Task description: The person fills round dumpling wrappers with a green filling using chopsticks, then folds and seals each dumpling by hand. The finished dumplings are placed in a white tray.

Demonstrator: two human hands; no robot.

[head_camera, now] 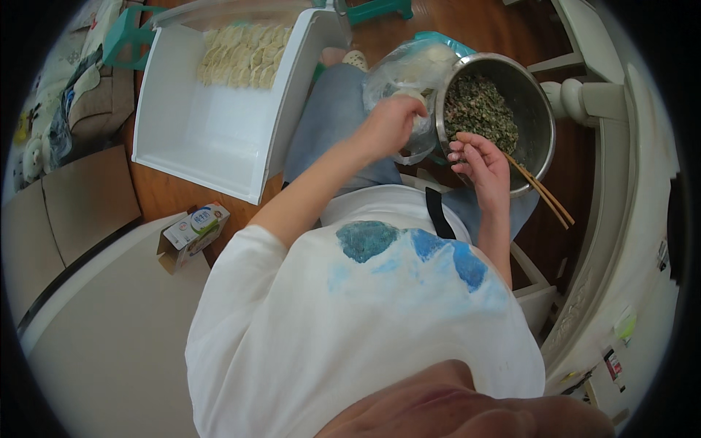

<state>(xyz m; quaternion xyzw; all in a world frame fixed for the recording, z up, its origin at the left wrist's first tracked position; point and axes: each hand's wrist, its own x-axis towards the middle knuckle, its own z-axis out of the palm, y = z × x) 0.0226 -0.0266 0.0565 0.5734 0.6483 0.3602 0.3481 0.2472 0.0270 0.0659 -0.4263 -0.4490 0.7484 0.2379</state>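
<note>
My left hand (pixel 391 123) reaches over a clear plastic bag (pixel 378 82) that holds pale, round dough pieces, apparently dumpling wrappers (pixel 438 53). Its fingers bend down at the stack, and their tips are partly hidden, so a grip on a wrapper cannot be made out. At the near rim of a steel bowl (pixel 549 117) is my right hand (pixel 484 167), palm turned inward with curled fingers. Chopped green filling (pixel 482 109) is heaped on the bowl's left side. A pair of wooden chopsticks (pixel 542 191) slants out over the rim right beside this hand; whether the hand touches them is unclear.
To the left, a white drawer-like bin (pixel 202 131) contains rows of folded dumplings (pixel 246 57) at its far end. Teal plastic stools (pixel 128 38) stand beyond it. An opened milk carton box (pixel 194 232) sits by a pale surface (pixel 126 328). White carved furniture (pixel 608 164) borders the right.
</note>
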